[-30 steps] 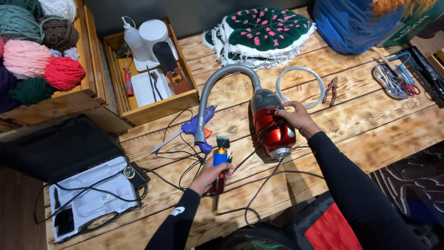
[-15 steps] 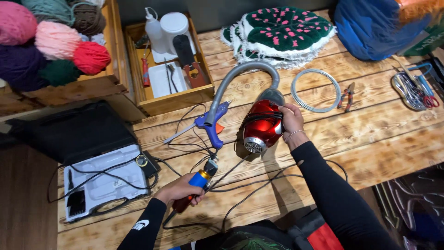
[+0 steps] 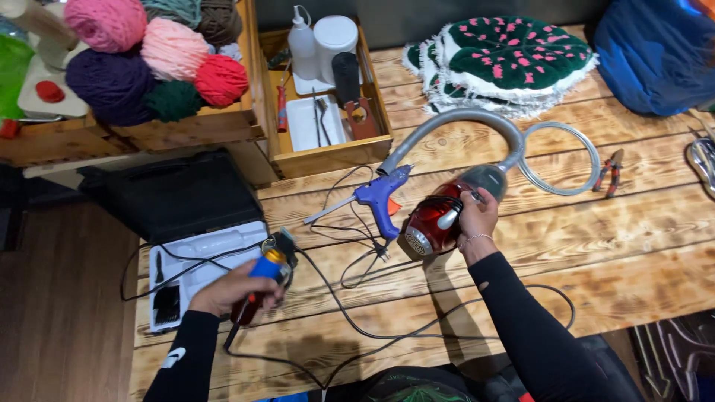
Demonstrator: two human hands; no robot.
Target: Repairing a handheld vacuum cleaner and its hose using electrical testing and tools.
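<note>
A person's right grip (image 3: pixel 477 217) is clamped on a small red vacuum cleaner (image 3: pixel 434 223) lifted just above the wooden tabletop (image 3: pixel 633 246), its grey hose (image 3: pixel 454 128) arching away beyond the grip. The left grip (image 3: pixel 237 289) is closed around a blue-and-orange corded tool (image 3: pixel 262 277), beside an open white tool case (image 3: pixel 195 262). A blue glue gun (image 3: pixel 378 196) lies just left of the right grip.

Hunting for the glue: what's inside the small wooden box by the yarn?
Small wooden box holds a white squeeze bottle, white jar, white tray and red-handled tool; its floor beneath them is hidden.
</note>
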